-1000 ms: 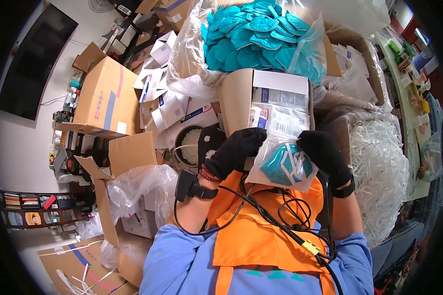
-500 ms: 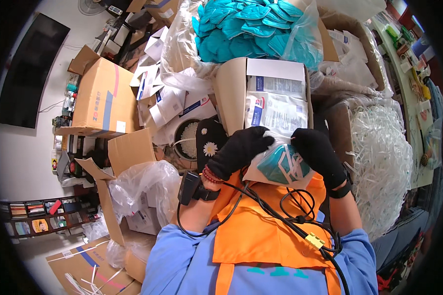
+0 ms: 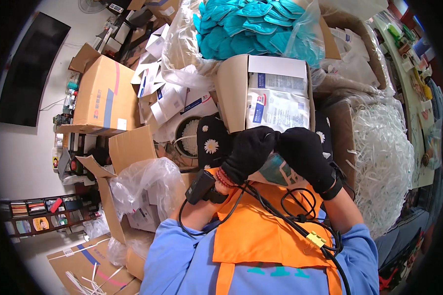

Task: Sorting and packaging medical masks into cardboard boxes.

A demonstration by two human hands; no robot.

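Clear packet (image 3: 276,169) with teal contents held at chest, below open carton (image 3: 275,93). Packet pinched from both sides by gloved left hand (image 3: 248,150) and right hand (image 3: 305,155), both grips closed on it. Slip judged possible: slick film, thick gloves, dangling cable (image 3: 280,216) nearby.

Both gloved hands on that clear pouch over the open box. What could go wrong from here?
1. The clear plastic pouch with a teal item inside is pinched between the black-gloved left hand and black-gloved right hand; slick film may slip.
2. The black cables loop just below the wrists and could snag.
3. The open cardboard box of white packets looks nearly full.
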